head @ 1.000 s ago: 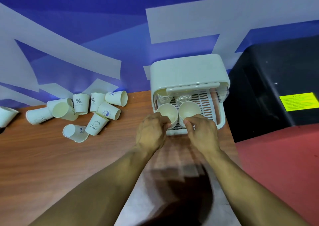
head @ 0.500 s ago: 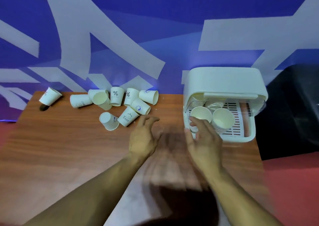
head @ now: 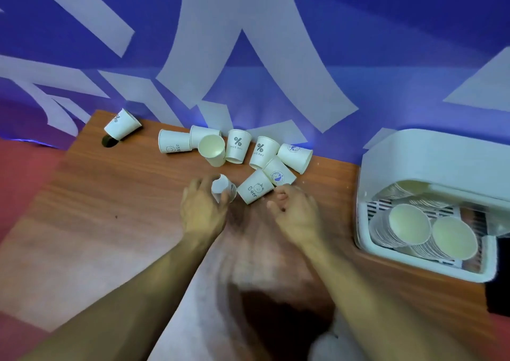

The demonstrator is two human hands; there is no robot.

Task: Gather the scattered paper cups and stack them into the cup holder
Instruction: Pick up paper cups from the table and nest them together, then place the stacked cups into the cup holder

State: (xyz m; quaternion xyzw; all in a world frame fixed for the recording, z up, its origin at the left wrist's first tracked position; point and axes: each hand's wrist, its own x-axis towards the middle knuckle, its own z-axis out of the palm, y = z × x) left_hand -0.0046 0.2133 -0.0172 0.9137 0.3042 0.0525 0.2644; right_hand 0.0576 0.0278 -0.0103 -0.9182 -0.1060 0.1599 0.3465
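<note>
Left hand [head: 202,209] curls round cup [head: 223,187] on table [head: 110,209]. Right hand [head: 295,211] loosely curled, empty, just beside Bear cup [head: 255,191]. Holder [head: 430,162] far right, stacks [head: 408,224] inside.

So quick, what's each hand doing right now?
Left hand: grips a paper cup.
Right hand: open, holding nothing, beside the Bear cup.

Left hand [head: 202,209] is gripping one paper cup [head: 222,187]; right hand [head: 295,211] is hovering, loosely curled, just beside Bear cup [head: 255,191]; cup holder [head: 414,156] is sitting far right, holding stacked cups [head: 408,224].
</note>
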